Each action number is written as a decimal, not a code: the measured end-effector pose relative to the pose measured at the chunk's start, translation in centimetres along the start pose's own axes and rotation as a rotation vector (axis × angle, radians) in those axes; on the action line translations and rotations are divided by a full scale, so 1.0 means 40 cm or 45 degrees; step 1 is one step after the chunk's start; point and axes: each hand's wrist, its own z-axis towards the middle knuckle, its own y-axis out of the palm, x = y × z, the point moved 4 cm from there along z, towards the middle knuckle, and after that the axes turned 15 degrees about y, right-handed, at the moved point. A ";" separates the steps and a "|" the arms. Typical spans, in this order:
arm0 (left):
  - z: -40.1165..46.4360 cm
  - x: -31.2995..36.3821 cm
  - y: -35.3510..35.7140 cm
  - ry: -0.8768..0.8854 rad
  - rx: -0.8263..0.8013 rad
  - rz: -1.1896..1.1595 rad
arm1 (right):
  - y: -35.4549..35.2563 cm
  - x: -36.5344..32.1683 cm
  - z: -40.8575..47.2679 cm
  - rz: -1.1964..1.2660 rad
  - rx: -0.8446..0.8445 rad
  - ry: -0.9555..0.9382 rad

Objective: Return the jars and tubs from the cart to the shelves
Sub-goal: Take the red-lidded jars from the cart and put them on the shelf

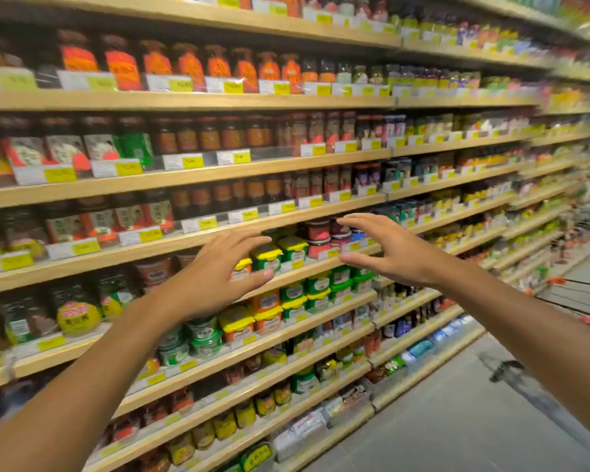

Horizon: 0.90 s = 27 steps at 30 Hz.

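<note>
Both my hands are raised in front of the wooden shelves (184,180), empty, fingers spread. My left hand (218,274) hovers in front of green tubs with yellow lids (268,257) on a middle shelf, thumb near the shelf edge. My right hand (385,250) is open to the right of those tubs, in front of small red-lidded jars (317,233). Neither hand touches a tub that I can tell. A cart (573,294) with a red-trimmed rim shows at the right edge, mostly out of frame; its contents are hidden.
Many shelves run left to right, packed with sauce jars, bottles and tubs behind yellow price tags (193,162). More green and orange tubs (269,315) fill the shelf below. Grey aisle floor (457,403) lies to the lower right. The picture is motion-blurred.
</note>
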 end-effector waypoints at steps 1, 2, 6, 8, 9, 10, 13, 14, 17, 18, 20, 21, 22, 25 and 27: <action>0.020 0.003 0.023 0.037 -0.018 -0.013 | 0.002 0.022 -0.011 -0.013 -0.014 0.027; 0.042 0.007 0.042 0.050 -0.051 -0.015 | 0.001 0.047 -0.018 -0.043 -0.017 0.075; 0.151 0.054 0.170 0.118 -0.192 -0.061 | 0.005 0.186 -0.076 -0.060 0.004 0.219; 0.219 0.087 0.238 0.194 -0.231 -0.043 | 0.000 0.260 -0.107 -0.055 0.010 0.295; 0.256 0.104 0.274 0.235 -0.247 -0.037 | -0.003 0.301 -0.122 -0.058 0.004 0.341; 0.291 0.125 0.306 0.279 -0.262 -0.031 | -0.006 0.339 -0.139 -0.067 -0.004 0.377; 0.402 0.183 0.406 0.376 -0.298 -0.052 | -0.026 0.462 -0.182 -0.073 0.020 0.450; 0.440 0.206 0.437 0.406 -0.314 -0.051 | -0.037 0.505 -0.197 -0.068 0.032 0.481; 0.567 0.277 0.533 0.463 -0.377 -0.084 | -0.078 0.643 -0.241 -0.063 0.066 0.563; 0.612 0.306 0.564 0.479 -0.397 -0.102 | -0.093 0.690 -0.256 -0.062 0.075 0.590; 0.706 0.368 0.627 0.533 -0.414 -0.107 | -0.126 0.790 -0.286 -0.079 0.099 0.638; 0.753 0.403 0.657 0.567 -0.411 -0.109 | -0.143 0.844 -0.300 -0.093 0.109 0.663; 0.804 0.442 0.686 0.605 -0.403 -0.113 | -0.161 0.903 -0.316 -0.104 0.119 0.688; 0.952 0.561 0.778 0.693 -0.391 -0.150 | -0.219 1.079 -0.365 -0.121 0.142 0.768; 1.041 0.636 0.842 0.724 -0.397 -0.214 | -0.264 1.178 -0.398 -0.149 0.167 0.817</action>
